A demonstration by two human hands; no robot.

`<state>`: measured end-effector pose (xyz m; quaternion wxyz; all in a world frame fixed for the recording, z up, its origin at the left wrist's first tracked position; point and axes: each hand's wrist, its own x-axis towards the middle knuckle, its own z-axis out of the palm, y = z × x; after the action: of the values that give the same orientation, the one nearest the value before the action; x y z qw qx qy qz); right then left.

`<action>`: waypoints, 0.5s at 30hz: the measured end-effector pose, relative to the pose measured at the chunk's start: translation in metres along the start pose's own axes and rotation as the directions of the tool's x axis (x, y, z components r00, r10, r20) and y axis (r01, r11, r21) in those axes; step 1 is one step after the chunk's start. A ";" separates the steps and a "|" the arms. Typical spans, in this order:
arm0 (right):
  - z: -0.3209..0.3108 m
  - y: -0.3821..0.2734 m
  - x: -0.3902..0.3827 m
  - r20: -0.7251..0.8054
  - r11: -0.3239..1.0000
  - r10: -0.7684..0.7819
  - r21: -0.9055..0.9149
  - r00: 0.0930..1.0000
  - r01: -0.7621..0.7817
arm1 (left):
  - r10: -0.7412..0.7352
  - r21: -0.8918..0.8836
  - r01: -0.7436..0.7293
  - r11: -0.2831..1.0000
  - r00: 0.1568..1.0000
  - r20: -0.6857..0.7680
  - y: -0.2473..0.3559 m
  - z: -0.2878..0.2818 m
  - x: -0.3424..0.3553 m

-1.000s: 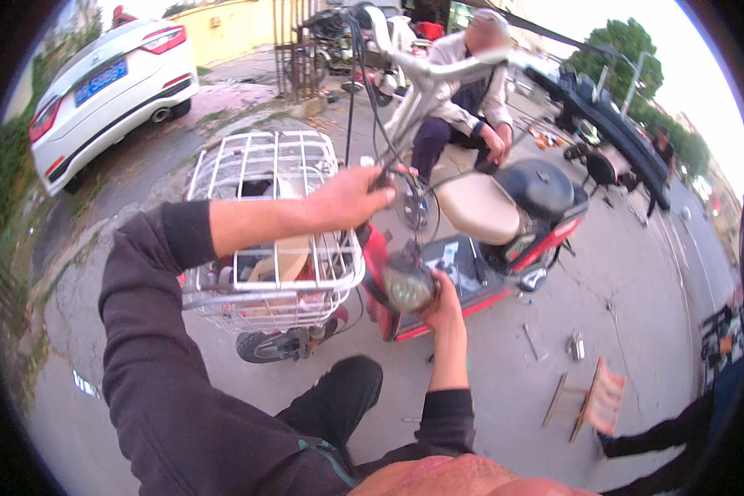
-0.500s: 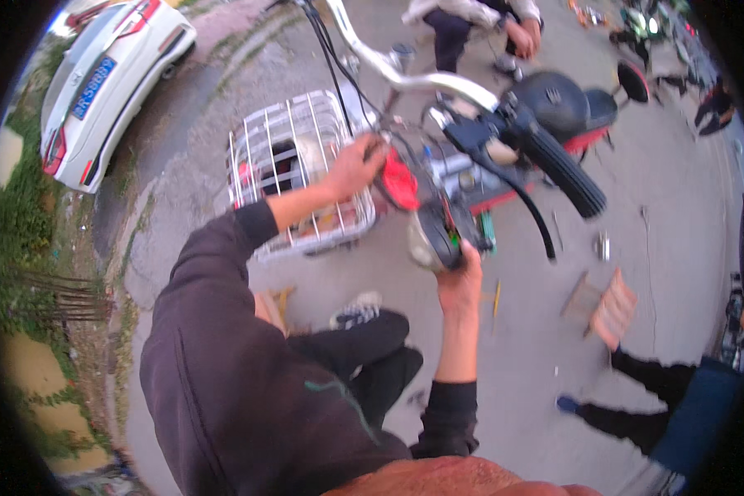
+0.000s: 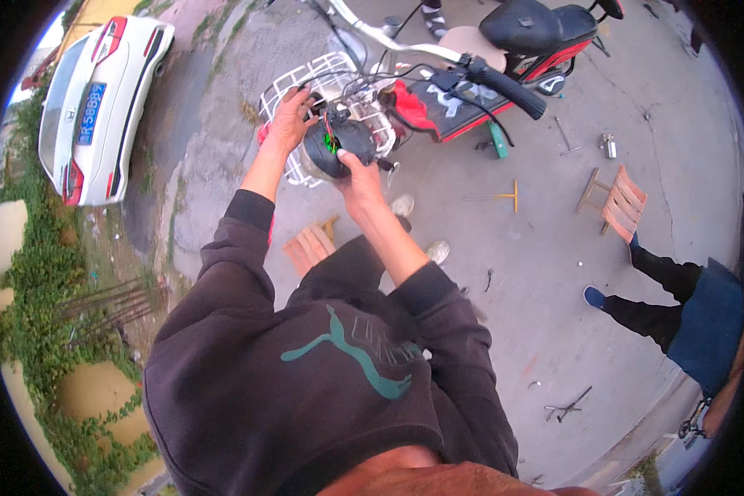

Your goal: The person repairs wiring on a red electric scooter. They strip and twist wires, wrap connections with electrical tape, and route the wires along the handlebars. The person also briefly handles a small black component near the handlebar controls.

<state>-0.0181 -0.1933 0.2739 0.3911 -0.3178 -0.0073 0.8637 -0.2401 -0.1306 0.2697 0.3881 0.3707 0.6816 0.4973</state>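
Observation:
A round headlight unit (image 3: 349,142), with a black back and a pale front, hangs below the handlebar in front of the wire basket. My right hand (image 3: 360,183) grips its near rim, thumb on the black back. Red and green wires (image 3: 331,139) come out of the housing's back. Close by on the left is my left hand (image 3: 288,124), its fingers apart beside the headlight and the wires; nothing shows in it. The white wire basket (image 3: 314,71) is just behind both hands.
The red and black electric scooter (image 3: 471,112) has a silver handlebar (image 3: 388,41) with a black grip (image 3: 514,93). A yellow T-handle tool (image 3: 515,196) and small wooden stools (image 3: 624,204) (image 3: 310,245) stand around. A person in dark trousers (image 3: 665,318) is at right; a white car (image 3: 112,107) is parked left.
The headlight and my right hand have moved left, in front of the basket. My left hand has left the red cloth-like piece and come beside the headlight. The view has shifted.

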 end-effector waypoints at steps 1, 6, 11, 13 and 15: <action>0.006 0.008 -0.001 -0.032 1.000 0.002 -0.009 0.999 -0.003 | -0.163 -0.101 0.163 0.981 0.987 0.005 -0.005 -0.009 -0.008; 0.008 0.025 -0.008 -0.080 0.995 -0.059 -0.081 0.995 0.053 | -0.390 -0.191 0.418 0.888 0.905 0.169 0.027 -0.006 -0.101; 0.006 -0.033 -0.036 -0.048 0.852 0.106 -0.511 0.993 -0.116 | -0.468 -0.217 0.614 0.759 0.746 0.474 0.035 -0.007 -0.088; 0.011 -0.085 -0.061 -0.113 0.440 0.207 -0.876 0.972 -0.195 | -0.454 -0.281 0.630 0.724 0.742 0.494 0.028 -0.011 -0.081; 0.018 -0.107 -0.065 0.055 -0.063 -0.108 -0.997 0.993 0.048 | -0.390 -0.317 0.607 0.729 0.749 0.537 0.033 -0.009 -0.065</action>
<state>0.0760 -0.1587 0.3512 0.0860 -0.5190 -0.6427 0.5570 -0.2171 -0.1848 0.3138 0.7297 0.1626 0.5099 0.4255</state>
